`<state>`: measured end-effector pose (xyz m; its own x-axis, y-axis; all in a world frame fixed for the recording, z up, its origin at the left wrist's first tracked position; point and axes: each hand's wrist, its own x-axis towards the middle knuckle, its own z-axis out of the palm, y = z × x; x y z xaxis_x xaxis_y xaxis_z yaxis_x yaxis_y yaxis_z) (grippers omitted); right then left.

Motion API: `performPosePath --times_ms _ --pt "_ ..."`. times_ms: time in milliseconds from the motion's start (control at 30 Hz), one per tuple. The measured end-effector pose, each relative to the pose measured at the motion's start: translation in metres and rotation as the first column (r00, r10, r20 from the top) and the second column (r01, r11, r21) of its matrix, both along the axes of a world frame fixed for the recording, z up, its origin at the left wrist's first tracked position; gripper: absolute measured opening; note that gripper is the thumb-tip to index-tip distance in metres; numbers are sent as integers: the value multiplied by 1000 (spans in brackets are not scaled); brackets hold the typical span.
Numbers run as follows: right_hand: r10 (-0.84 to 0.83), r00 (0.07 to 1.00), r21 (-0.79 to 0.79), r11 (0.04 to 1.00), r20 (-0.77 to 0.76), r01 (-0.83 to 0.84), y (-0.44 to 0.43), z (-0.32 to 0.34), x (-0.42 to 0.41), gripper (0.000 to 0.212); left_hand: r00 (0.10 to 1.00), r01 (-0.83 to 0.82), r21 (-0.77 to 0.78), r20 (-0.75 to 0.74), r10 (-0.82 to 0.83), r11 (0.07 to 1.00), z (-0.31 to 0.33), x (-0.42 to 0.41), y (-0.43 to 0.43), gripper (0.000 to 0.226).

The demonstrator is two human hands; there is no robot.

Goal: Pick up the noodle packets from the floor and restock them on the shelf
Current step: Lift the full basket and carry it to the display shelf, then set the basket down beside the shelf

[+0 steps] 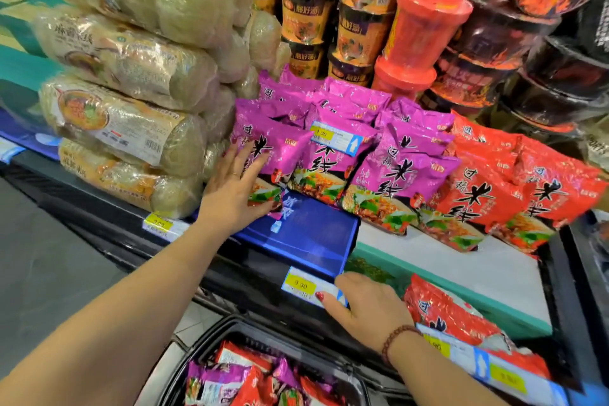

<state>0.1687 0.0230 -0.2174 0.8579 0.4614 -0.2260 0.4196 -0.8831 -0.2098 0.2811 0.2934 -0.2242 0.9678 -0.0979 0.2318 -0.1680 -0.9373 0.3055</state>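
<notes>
Purple noodle packets [333, 155] stand in rows on the shelf [461, 260], with red noodle packets [478, 194] to their right. My left hand [235, 188] lies flat against the leftmost purple packet [276, 145], fingers spread on its front and thumb along its bottom edge. My right hand [365, 303] rests on the shelf's front edge by a yellow 9.90 price tag [301, 283], holding nothing. A black basket [211, 336] below holds several purple and red packets [250, 379].
Large clear bags of pale rice noodles [131, 99] are stacked tight against the purple packets on the left. Cup and bowl noodles [362, 26] stand behind. A blue box [306, 237] lies under the front purple packets. One red packet [445, 313] sits on the lower shelf.
</notes>
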Motion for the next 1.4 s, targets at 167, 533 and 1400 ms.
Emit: performPosePath --times_ms 167,533,1400 --pt "-9 1000 -13 1000 4 9 0 -3 -3 41 953 97 -92 295 -65 991 9 -64 15 62" --pt "-93 923 335 941 375 -42 -4 -17 -29 32 999 9 -128 53 -2 992 -56 -235 30 45" --pt "-297 815 93 916 -498 390 88 -406 -137 97 827 -444 -371 -519 215 816 -352 -398 8 58"
